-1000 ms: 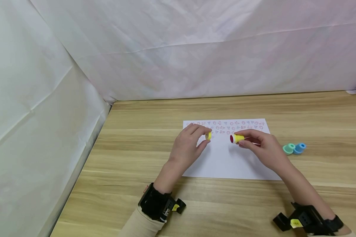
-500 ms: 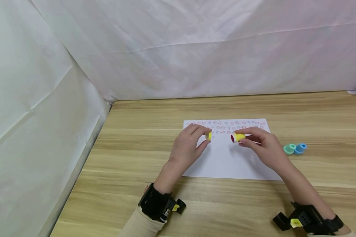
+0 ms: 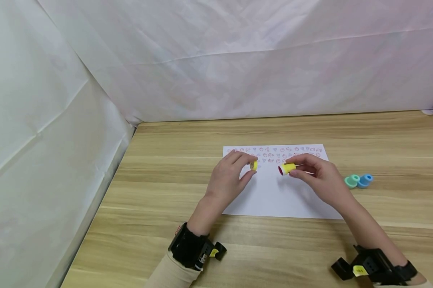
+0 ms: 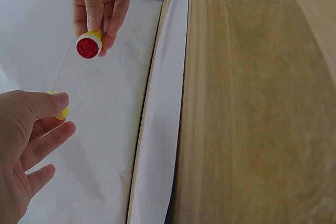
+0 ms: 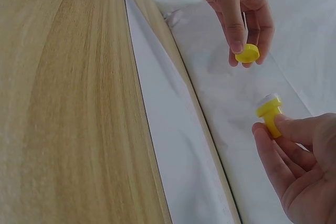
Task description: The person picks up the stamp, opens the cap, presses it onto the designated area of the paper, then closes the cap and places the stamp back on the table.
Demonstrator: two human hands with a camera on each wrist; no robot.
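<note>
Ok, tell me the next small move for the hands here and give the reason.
Probably tip the yellow stamp so its red face points down over a bare patch of the paper. The right hand holds the stamp sideways above the sheet, red face bared toward the left hand, which pinches the yellow cap apart from it. Stamped marks fill only the sheet's far rows.

1. Your sheet of paper (image 3: 274, 192) lies on the table (image 3: 166, 192)
2. Your hands are above it, left hand (image 3: 228, 180) holding the cap (image 3: 253, 165), right hand (image 3: 318, 178) the stamp (image 3: 286, 169)
3. Two stamps (image 3: 358, 181) lie right of the paper
</note>
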